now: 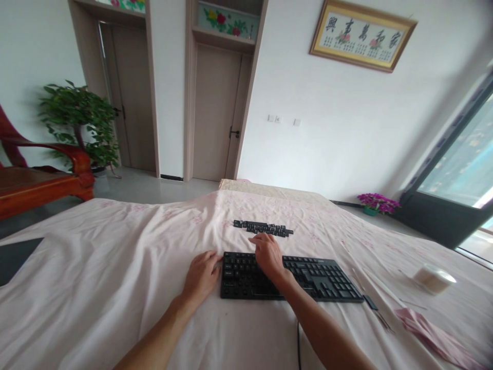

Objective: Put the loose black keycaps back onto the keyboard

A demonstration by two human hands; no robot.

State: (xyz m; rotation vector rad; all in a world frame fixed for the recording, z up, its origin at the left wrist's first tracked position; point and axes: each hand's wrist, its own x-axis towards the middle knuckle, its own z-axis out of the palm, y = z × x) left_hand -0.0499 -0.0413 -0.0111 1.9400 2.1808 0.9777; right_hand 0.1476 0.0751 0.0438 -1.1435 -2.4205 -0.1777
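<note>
A black computer keyboard (323, 280) lies on the pink floral cloth, with some positions on its left part dark and seemingly without keycaps. At its left end, my left hand (203, 272) rests on the cloth, fingers bent and gripping the keyboard's edge. My right hand (268, 253) is above the left half of the keyboard, just past its back edge. Its fingers are bent together, and whatever may be between their tips is hidden. Just beyond those fingertips, loose black keycaps (264, 227) lie in uneven rows on the cloth.
Right of the keyboard are thin tools (379, 313), a round clear-sided container (435, 279) and a crumpled pink cloth (431, 331). A dark flat object (17, 259) lies at the left edge. The keyboard's cable (298, 344) runs toward me. A wooden chair (46, 169) stands back left.
</note>
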